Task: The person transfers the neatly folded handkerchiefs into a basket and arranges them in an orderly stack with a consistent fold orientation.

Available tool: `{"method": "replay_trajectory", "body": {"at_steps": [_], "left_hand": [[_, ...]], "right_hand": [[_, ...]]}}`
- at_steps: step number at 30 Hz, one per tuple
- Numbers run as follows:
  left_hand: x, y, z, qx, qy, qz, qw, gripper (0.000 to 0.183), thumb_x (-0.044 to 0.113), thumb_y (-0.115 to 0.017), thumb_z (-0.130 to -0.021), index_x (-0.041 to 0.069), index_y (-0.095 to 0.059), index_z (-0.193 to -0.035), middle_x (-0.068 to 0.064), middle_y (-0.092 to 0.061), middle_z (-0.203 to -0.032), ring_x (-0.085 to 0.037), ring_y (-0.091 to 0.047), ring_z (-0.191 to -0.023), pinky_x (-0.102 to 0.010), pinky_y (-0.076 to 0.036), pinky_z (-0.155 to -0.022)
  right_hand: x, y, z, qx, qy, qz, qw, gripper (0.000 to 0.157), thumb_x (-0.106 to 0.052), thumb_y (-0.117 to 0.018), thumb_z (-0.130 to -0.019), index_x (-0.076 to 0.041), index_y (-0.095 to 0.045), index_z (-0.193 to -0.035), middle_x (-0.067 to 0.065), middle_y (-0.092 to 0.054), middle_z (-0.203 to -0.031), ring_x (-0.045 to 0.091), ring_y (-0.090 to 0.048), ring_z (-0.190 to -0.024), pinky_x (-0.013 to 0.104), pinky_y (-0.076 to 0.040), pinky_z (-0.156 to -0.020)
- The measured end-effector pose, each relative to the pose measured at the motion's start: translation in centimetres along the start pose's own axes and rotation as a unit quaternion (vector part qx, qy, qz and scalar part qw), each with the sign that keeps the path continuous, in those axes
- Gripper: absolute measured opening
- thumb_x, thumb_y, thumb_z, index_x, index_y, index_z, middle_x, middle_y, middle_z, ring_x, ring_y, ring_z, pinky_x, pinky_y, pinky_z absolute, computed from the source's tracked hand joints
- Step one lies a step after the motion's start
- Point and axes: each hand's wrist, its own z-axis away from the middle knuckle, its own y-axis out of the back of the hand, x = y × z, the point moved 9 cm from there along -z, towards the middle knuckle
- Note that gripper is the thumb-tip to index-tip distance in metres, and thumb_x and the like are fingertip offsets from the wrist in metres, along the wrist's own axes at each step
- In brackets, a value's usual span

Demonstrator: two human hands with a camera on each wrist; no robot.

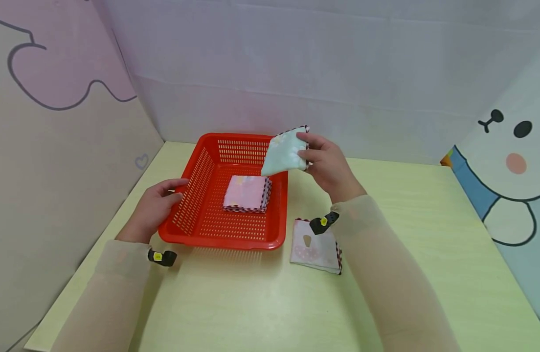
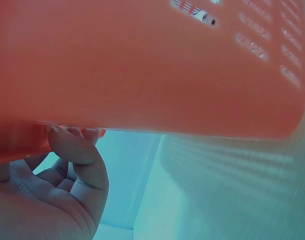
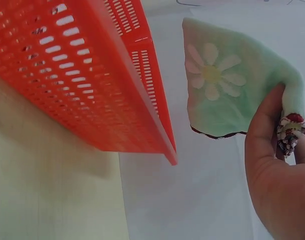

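My left hand [image 1: 154,208] grips the left rim of a red plastic basket [image 1: 235,242], its thumb and fingers curled at the edge in the left wrist view. Inside the basket lies a stack of folded pink cloths [image 1: 245,191] with dark checkered edges. My right hand [image 1: 329,164] pinches a folded mint-green cloth [image 1: 284,152] by one edge, above the basket's right rim. In the right wrist view a white daisy with a yellow centre shows on the green cloth [image 3: 212,75]. Below my right wrist, a folded white-and-pink cloth [image 1: 311,249] lies on the table, partly covered by the wrist camera.
The pale yellow table [image 1: 235,303] meets a white wall sheet [image 1: 296,63] at the back. On the left stands a panel with pink cartoon shapes [image 1: 72,63], and on the right one with a cartoon animal [image 1: 516,186]. Both forearms reach in over the table's front.
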Motion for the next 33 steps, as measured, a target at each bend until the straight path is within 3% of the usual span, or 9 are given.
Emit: {"method": "replay_trajectory", "body": {"at_steps": [11, 22, 33], "left_hand": [[-0.1, 0.1, -0.1, 0.007, -0.003, -0.012, 0.9999, 0.045, 0.022, -0.047, -0.109, 0.017, -0.049, -0.154, -0.019, -0.049, -0.142, -0.039, -0.055, -0.117, -0.032, -0.06, -0.081], [0.0, 0.0, -0.1, 0.003, -0.002, -0.009, 1.0, 0.045, 0.023, -0.047, -0.11, 0.018, -0.049, -0.154, -0.019, -0.049, -0.142, -0.038, -0.054, -0.117, -0.031, -0.059, -0.082], [-0.1, 0.0, -0.1, 0.003, 0.001, -0.005, 1.0, 0.045, 0.024, -0.047, -0.109, 0.018, -0.049, -0.154, -0.019, -0.048, -0.143, -0.038, -0.055, -0.117, -0.033, -0.06, -0.082]], "right_hand": [[0.6, -2.6, -0.6, -0.018, -0.006, -0.023, 1.0, 0.044, 0.003, -0.055, -0.102, -0.007, -0.059, -0.145, 0.011, -0.048, -0.145, 0.031, -0.05, -0.125, 0.043, -0.053, -0.101], [1.9, -4.5, -0.8, -0.028, -0.016, -0.016, 0.999, 0.043, 0.002, -0.058, -0.101, -0.008, -0.062, -0.142, 0.009, -0.051, -0.143, 0.03, -0.051, -0.123, 0.035, -0.058, -0.091], [3.7, -5.6, -0.8, -0.029, -0.048, 0.003, 0.998, 0.042, -0.002, -0.061, -0.1, -0.014, -0.064, -0.141, 0.005, -0.052, -0.144, 0.03, -0.054, -0.124, 0.039, -0.057, -0.094]]}}
